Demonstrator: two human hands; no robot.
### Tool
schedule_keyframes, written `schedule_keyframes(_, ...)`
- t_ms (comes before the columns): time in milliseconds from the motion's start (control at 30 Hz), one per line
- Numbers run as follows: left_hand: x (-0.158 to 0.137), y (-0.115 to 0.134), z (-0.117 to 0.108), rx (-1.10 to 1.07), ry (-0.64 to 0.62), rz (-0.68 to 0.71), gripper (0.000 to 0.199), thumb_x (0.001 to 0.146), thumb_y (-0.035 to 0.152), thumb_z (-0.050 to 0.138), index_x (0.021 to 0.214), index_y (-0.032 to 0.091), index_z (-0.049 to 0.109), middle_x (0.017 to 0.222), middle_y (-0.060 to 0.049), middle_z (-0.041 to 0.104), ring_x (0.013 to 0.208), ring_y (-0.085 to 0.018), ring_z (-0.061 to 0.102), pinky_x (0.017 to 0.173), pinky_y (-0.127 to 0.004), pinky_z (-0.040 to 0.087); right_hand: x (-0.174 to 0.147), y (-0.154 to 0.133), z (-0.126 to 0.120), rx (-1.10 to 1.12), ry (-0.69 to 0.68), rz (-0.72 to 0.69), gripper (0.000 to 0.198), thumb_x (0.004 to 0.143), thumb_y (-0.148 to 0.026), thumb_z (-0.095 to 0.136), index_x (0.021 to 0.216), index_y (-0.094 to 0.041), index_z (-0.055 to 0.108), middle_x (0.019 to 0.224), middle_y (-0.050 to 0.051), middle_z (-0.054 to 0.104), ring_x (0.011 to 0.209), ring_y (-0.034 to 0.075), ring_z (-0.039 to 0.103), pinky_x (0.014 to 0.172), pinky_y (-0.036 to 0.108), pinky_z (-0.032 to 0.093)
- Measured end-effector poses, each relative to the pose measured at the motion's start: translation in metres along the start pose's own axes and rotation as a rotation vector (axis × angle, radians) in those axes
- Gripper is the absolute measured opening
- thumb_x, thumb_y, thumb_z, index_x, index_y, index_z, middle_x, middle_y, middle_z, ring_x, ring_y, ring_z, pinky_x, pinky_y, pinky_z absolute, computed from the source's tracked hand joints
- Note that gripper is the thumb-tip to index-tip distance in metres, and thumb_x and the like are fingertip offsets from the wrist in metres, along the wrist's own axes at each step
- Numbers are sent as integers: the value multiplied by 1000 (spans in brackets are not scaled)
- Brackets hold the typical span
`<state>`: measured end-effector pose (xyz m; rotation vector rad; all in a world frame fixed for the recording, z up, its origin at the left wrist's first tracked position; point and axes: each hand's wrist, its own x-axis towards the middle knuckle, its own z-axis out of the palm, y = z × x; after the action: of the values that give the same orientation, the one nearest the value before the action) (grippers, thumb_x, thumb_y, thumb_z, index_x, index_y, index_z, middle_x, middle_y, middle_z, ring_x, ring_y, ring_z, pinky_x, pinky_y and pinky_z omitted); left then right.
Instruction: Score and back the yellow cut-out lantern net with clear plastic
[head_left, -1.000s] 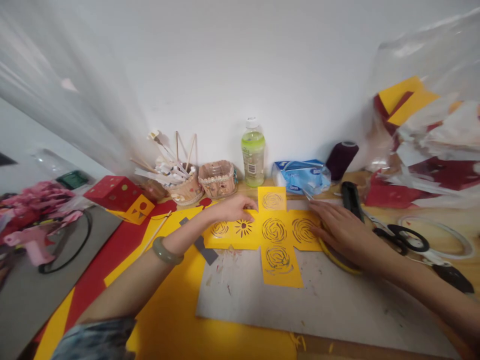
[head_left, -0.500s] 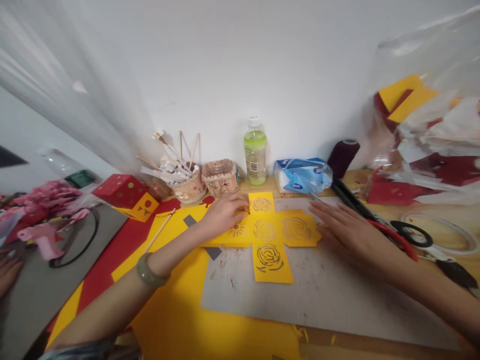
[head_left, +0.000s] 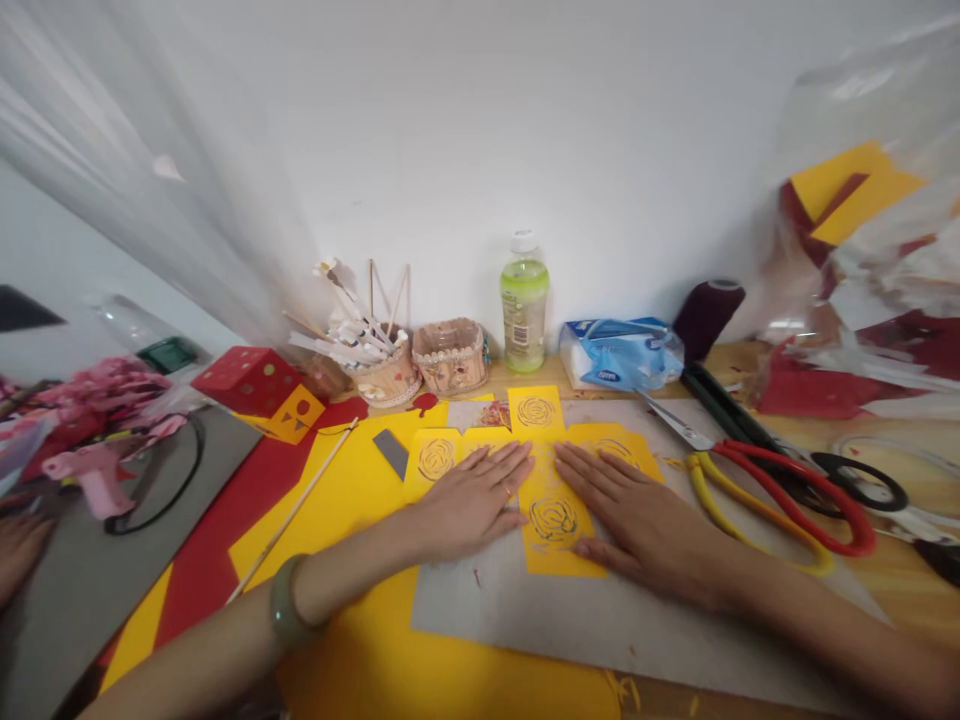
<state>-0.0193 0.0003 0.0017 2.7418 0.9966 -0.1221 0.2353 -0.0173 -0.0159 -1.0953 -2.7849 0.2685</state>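
A yellow paper cut-out (head_left: 555,560) shaped like a cross, with rose-like patterns cut through its panels, lies flat on a grey board (head_left: 480,610). My left hand (head_left: 469,505), wearing a ring, rests palm down with fingers stretched out over its left arm and middle. From the other side, my right hand (head_left: 645,525) lies flat across the right arm, its fingertips close to those of my left. Neither hand grips anything. Beside my right hand are scissors (head_left: 795,490) with red and yellow handles. The panels beneath my palms are partly hidden.
Behind stand a green drink bottle (head_left: 525,315), a tissue pack (head_left: 622,352) and a holder of swabs (head_left: 382,380). A red and yellow paper box (head_left: 259,390) sits left, near a pink glue gun (head_left: 86,480). Another person's hand (head_left: 22,550) shows at the far left.
Both hands have come in over the cut-out and now lie flat on it. My right hand has moved left, away from the scissors, which now show fully.
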Motion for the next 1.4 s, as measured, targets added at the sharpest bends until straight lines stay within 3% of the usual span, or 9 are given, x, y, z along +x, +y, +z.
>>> schedule_keyframes(333,1,-10,-8,41,10,89,79,87,63,34,143,10,23,150,-15,20,140,-22,17,113,-36,20,-12,8,3,7,-2,35,83,84,-62,43,146,-12,21,150,16,19,137,30,22,110,52,27)
schedule_keyframes(567,2,-11,-8,281,198,234,36,97,26,33,118,9,57,124,-15,59,117,-23,54,97,-33,44,-29,13,-13,36,15,-40,87,83,-58,49,149,-23,6,151,11,22,136,29,27,107,49,34)
schedule_keyframes(667,4,-9,-19,271,302,133,31,96,23,36,109,13,62,105,-12,69,94,-20,66,77,-29,53,-36,2,-27,-24,226,0,82,86,-51,47,149,-31,-1,152,8,21,133,31,33,102,51,41)
schedule_keyframes(767,7,-10,-42,263,413,-86,30,95,29,37,107,17,62,79,-6,71,69,-18,67,58,-26,51,-45,-12,-42,-64,629,133,65,90,-37,41,146,-42,8,151,0,24,130,31,38,96,50,46)
schedule_keyframes(833,8,-13,-58,268,467,-198,33,95,30,35,103,17,64,72,-5,70,62,-18,65,54,-26,48,-51,-17,-43,-89,747,195,60,90,-31,39,142,-49,16,146,-3,33,126,30,42,95,49,47)
schedule_keyframes(900,8,-17,-72,275,496,-245,36,96,31,33,99,16,65,69,-5,68,60,-17,64,54,-25,47,-54,-16,-32,-125,620,200,61,89,-35,40,144,-46,16,141,0,41,123,31,46,94,49,48)
schedule_keyframes(1033,5,-25,-89,295,609,-226,35,95,30,33,98,16,65,71,-5,69,61,-16,64,55,-23,46,-36,-7,8,-179,296,223,85,84,-60,39,150,-16,8,142,20,38,127,38,40,97,57,42)
schedule_keyframes(1200,2,-25,-97,370,733,-175,42,97,34,27,98,15,64,74,-6,70,64,-16,65,58,-24,49,45,-27,23,73,167,380,85,85,-62,35,142,1,30,146,27,23,137,39,16,109,60,19)
schedule_keyframes(1400,-4,-17,-105,427,777,-149,41,97,34,27,98,16,64,76,-5,71,68,-16,67,61,-24,51,117,-68,6,217,111,7,66,90,-49,36,141,-7,35,148,14,29,137,23,27,113,36,24)
